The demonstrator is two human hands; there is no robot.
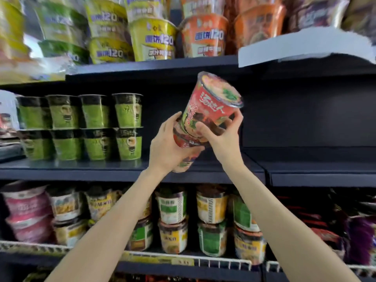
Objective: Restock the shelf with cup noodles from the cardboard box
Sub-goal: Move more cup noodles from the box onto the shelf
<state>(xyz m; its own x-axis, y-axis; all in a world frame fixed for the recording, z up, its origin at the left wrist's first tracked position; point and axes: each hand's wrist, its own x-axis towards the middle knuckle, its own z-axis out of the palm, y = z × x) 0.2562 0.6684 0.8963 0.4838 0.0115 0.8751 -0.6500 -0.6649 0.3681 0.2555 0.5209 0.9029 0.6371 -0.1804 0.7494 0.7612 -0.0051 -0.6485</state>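
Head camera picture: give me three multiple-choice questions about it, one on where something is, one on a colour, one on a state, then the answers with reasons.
1. Where do the green cups stand?
A. Left part of the middle shelf
B. Right part of the middle shelf
C. On the floor

2. What is the main colour of the upper red cup being held?
A. Blue
B. Red
C. White

3. How is that cup held?
A. Upright
B. Upside down
C. Tilted

Answers:
1 A: they stand stacked two high at the left of the middle shelf, whose right part is bare.
2 B: its wall is red.
3 C: its lid leans to the right, with the right hand gripping its base and the left hand gripping the lower cup.
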